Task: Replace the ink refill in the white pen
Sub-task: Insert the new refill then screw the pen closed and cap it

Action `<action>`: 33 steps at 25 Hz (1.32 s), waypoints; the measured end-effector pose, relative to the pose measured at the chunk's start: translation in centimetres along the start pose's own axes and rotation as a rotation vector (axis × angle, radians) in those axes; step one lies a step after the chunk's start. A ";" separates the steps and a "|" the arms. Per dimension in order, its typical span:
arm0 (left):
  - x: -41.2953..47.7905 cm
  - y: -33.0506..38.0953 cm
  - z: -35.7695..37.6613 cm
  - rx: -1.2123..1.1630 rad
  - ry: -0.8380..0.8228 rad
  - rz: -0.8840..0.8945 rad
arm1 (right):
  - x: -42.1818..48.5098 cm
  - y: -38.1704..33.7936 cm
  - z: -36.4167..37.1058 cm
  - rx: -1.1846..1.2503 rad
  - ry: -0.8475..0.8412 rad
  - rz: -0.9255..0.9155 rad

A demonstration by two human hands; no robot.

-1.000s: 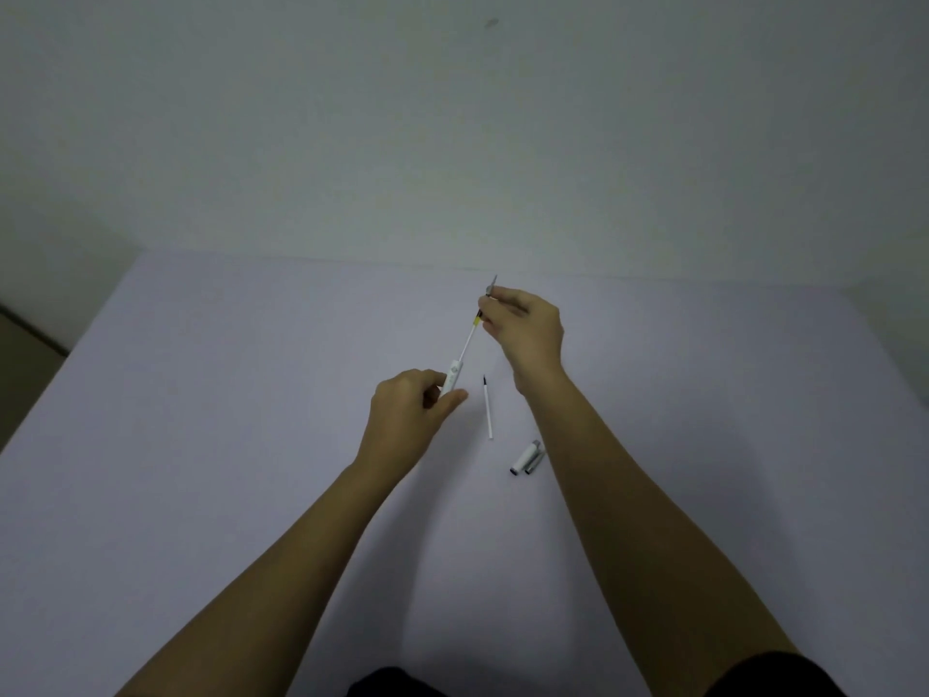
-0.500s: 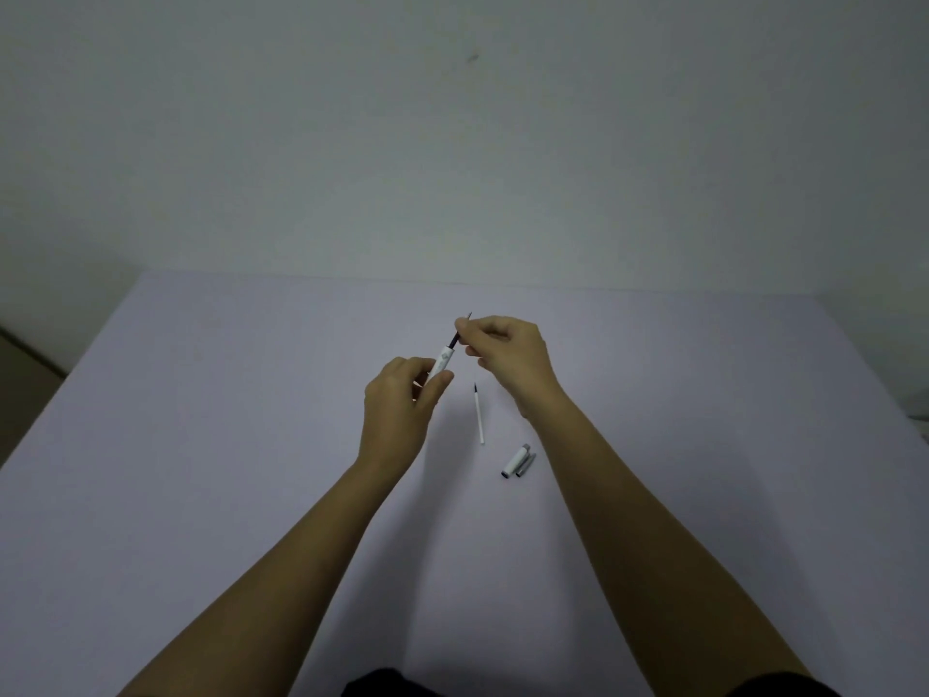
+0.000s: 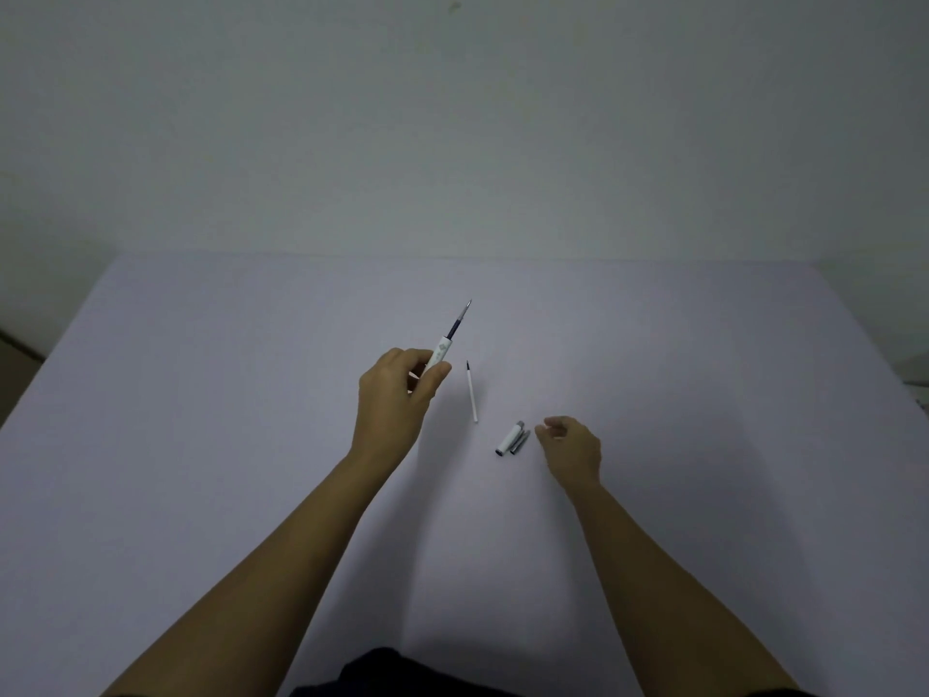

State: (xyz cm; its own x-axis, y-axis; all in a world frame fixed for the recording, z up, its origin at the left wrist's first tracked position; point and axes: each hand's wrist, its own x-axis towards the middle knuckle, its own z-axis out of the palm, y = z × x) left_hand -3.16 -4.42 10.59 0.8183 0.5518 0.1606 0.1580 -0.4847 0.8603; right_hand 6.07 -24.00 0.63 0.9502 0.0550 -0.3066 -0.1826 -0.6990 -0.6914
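My left hand (image 3: 394, 402) grips the white pen barrel (image 3: 441, 352), which points up and to the right. A refill's dark front end and metal tip (image 3: 460, 321) stick out of its top. A second thin white refill (image 3: 471, 392) lies on the table just right of that hand. The white pen cap with a grey clip (image 3: 513, 439) lies nearer to me. My right hand (image 3: 573, 447) hovers just right of the cap, fingers loosely curled and holding nothing.
The pale lilac table (image 3: 201, 445) spreads wide on both sides of my arms. Its far edge meets a plain wall (image 3: 452, 143), and the left edge drops off to a dark floor.
The refill has slid deep into the barrel. My right hand has let go of it and dropped back and right to beside the cap. My left hand still holds the barrel.
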 end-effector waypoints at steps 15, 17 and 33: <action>0.5 -1.5 1.1 -0.011 -0.041 -0.072 | 2.2 1.0 1.9 -0.082 -0.090 -0.022; 0.4 -1.4 1.2 -0.009 -0.042 -0.071 | 2.3 0.9 1.5 0.014 -0.070 0.049; -0.6 -2.6 0.1 0.224 -0.185 0.062 | 0.0 -8.2 -2.3 0.988 -0.168 -0.149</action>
State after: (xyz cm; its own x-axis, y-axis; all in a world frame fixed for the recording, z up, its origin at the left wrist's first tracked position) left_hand -4.05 -3.56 8.22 0.9139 0.3931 0.1008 0.2057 -0.6628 0.7200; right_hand 8.16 -19.91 7.84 0.9466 0.2460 -0.2085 -0.2643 0.2217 -0.9386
